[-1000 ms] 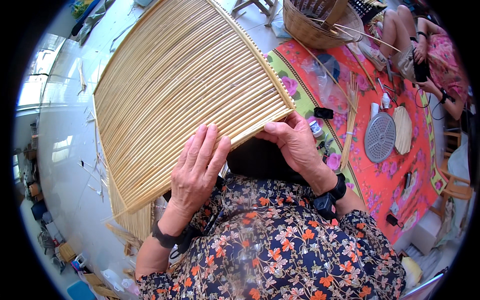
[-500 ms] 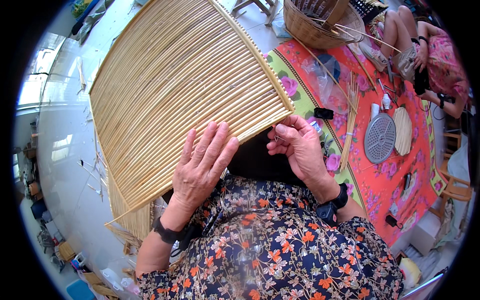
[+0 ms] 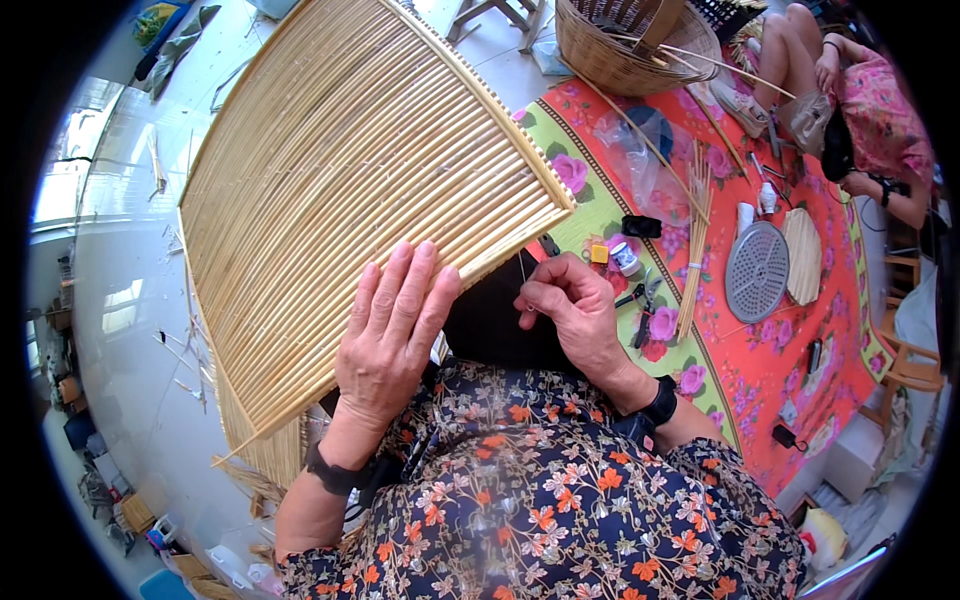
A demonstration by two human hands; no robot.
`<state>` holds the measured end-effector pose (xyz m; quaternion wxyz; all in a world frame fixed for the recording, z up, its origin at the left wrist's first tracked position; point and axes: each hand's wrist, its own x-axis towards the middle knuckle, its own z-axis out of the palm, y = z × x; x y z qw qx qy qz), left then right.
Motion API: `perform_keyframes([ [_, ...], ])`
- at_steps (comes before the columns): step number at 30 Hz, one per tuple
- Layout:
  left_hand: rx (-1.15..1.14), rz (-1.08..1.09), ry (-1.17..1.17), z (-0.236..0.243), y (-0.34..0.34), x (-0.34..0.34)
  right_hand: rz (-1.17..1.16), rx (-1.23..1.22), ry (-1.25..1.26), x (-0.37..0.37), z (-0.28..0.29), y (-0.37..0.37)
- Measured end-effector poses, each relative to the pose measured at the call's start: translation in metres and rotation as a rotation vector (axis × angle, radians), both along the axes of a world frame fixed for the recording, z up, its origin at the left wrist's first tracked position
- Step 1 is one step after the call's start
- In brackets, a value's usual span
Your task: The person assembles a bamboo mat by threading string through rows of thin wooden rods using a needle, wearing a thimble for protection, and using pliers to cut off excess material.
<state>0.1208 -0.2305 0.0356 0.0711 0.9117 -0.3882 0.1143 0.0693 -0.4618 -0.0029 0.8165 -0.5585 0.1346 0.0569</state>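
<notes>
Stick mat beneath the left hand, fine strand at the right hand

From the head camera, the mat fills the space from 9 to 12 o'clock, its many pale sticks side by side within a straight border. Its nearest edge slants above the dark lap, close to the centre. The left hand, toward 8 o'clock, lies on that edge, four fingers straight and slightly parted on top; its thumb is hidden, so whether it grips from below I cannot tell. At 3 o'clock, just clear of the mat, the right hand has its fingers curled and pinched narrow on the strand, which may be thread or wire.

A second mat sits at 8 o'clock, partly under the first. Flowered cloth spreads from 1 to 4 o'clock, carrying a yellow block and white jar near the right hand, then a stick bundle and a grey disc with holes at 3 o'clock. A basket stands at 1 o'clock; a person in pink is at 2.
</notes>
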Motion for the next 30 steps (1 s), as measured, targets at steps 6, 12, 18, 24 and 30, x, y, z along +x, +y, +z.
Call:
perform_keyframes([
  [6,0.013,0.011,0.004,0.01,0.001,0.009,-0.113,-0.048,-0.206,0.001,-0.006,-0.009],
  [12,-0.02,0.0,0.071,0.02,0.002,0.007,-0.128,-0.173,-0.361,0.016,-0.003,-0.018],
  [18,-0.074,-0.045,0.132,0.051,0.013,0.02,-0.042,0.075,-0.296,0.028,0.004,-0.017],
  [24,-0.19,-0.073,0.232,0.085,0.027,0.039,0.04,0.21,-0.417,0.048,0.027,-0.005],
  [30,-0.287,-0.091,0.368,0.108,0.029,0.056,0.007,0.512,-0.44,0.059,0.04,0.01],
])
